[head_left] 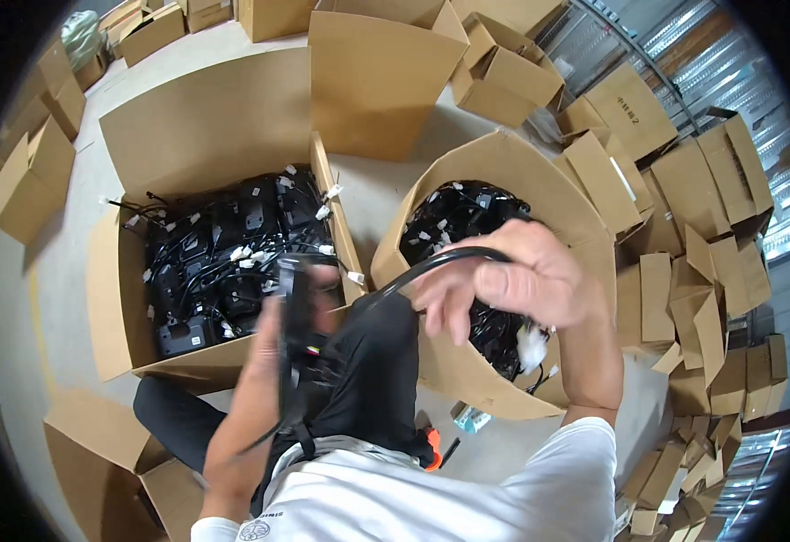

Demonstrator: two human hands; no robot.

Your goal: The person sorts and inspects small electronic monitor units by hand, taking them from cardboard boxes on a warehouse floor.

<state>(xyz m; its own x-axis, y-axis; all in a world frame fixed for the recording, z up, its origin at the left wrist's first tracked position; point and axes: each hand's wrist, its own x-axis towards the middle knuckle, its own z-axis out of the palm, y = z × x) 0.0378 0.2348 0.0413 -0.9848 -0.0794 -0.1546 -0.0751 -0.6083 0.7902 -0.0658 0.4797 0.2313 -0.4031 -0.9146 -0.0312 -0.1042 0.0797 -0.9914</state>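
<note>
My left hand (261, 375) is closed around a flat black plastic unit (294, 303), held upright above my lap and smeared by motion. A thick black cable (404, 276) arches from near the unit up to my right hand (539, 271). The right fingers are curled, with the cable pinched by the thumb. The cable's far end is hidden behind that hand. To the left, an open carton (111, 289) holds several black units (255, 206) with cables and white connectors. Under my right hand, another open carton (454, 375) contains more black parts (494, 339) and cables.
Tall carton flaps (372, 77) rise at the back. Many cardboard boxes (684, 199) are piled along the right, and an open box (97, 461) sits at the lower left. An orange-handled tool (433, 449) and a small blue-and-white packet (473, 419) lie on the floor.
</note>
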